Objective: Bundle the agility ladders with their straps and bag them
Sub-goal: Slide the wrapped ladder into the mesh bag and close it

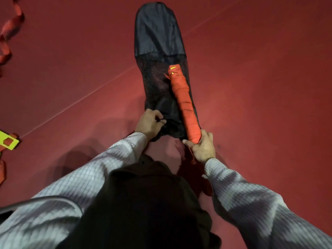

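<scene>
A long black bag (158,33) lies flat on the red floor, solid fabric at the far end, mesh in the middle, its mouth near me. A ladder bundle (185,101) wound tight in orange strap lies on top of the bag along its right side, yellow rung ends showing at its far tip. My right hand (202,147) grips the bundle's near end. My left hand (150,123) pinches the bag's mouth fabric and a black cord at the left edge.
An unbundled orange strap (9,31) curls on the floor at the far left. A yellow rung (8,140) with more orange strap lies at the left edge. My dark clothing fills the lower middle. A pale line crosses the floor diagonally.
</scene>
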### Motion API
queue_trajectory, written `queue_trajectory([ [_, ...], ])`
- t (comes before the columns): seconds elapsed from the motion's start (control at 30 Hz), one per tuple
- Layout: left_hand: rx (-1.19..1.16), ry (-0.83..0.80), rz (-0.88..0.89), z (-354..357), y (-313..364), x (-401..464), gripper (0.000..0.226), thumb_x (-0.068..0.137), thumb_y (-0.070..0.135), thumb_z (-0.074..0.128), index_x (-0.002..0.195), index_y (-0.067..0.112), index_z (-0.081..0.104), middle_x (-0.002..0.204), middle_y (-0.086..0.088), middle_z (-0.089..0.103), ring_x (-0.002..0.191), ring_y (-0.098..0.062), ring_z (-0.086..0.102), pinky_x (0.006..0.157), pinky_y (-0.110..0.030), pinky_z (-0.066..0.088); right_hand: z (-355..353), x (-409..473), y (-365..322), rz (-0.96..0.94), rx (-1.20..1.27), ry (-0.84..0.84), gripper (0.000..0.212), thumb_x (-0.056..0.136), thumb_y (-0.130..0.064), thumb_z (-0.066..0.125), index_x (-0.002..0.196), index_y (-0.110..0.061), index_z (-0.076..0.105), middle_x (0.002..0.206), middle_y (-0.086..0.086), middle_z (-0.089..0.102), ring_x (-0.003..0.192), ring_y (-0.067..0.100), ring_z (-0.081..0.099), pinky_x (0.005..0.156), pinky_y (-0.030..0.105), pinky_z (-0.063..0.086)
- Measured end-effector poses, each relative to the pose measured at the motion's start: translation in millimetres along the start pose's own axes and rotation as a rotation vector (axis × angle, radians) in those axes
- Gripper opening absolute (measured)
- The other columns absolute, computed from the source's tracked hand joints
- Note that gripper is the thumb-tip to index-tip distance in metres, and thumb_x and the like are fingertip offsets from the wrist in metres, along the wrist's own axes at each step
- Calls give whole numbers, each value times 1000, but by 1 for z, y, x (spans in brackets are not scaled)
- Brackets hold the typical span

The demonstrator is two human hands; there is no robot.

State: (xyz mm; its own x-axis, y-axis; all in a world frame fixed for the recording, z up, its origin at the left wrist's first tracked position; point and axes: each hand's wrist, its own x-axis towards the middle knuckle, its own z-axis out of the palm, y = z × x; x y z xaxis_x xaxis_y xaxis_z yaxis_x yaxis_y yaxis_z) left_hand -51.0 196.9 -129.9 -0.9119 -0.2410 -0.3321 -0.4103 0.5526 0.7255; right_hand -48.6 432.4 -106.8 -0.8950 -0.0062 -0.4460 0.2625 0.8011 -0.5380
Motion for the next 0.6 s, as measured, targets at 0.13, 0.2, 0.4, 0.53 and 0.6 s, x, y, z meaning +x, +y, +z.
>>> queue_trajectory([
  [0.13, -183, 43, -142, 12, 11, 4, 19, 88, 43, 72, 76, 31, 63, 88, -2, 68, 90, -28, 68, 81, -35, 52, -7, -17, 19, -34, 159, 14, 41, 77, -35, 85, 106, -33, 55, 104, -1, 55, 89, 19, 58, 87, 37, 49],
  [0.2, -248, 65, -201, 16, 12, 11, 26, 93, 37, 69, 73, 29, 55, 83, -5, 68, 83, -31, 66, 74, -35, 50, -11, -30, 28, -14, 273, -23, 37, 74, -26, 82, 98, -38, 56, 86, -6, 64, 75, 17, 59, 77, 43, 52],
  [0.4, -624, 159, -364, 0, 40, 29, 33, 101, 18, 66, 70, 20, 55, 68, 2, 59, 57, -9, 60, 55, -19, 48, -18, -66, 52, -61, 344, -181, 34, 75, -10, 78, 103, -21, 62, 78, -3, 67, 63, 9, 60, 57, 25, 52],
  [0.53, -897, 209, -415, -6, 35, 37, 25, 99, 3, 63, 76, 10, 62, 68, -3, 68, 51, -4, 63, 61, -23, 54, -13, -80, 80, -14, 217, -212, 45, 60, -38, 75, 102, -47, 60, 82, -15, 70, 75, 8, 63, 76, 30, 53],
  [0.6, -967, 249, -463, -7, 29, 39, 30, 99, 10, 68, 71, 14, 59, 55, 4, 65, 47, -6, 59, 55, -22, 52, -11, -86, 88, 7, 178, -217, 47, 58, -40, 75, 103, -44, 60, 89, -11, 72, 81, 15, 66, 81, 31, 54],
])
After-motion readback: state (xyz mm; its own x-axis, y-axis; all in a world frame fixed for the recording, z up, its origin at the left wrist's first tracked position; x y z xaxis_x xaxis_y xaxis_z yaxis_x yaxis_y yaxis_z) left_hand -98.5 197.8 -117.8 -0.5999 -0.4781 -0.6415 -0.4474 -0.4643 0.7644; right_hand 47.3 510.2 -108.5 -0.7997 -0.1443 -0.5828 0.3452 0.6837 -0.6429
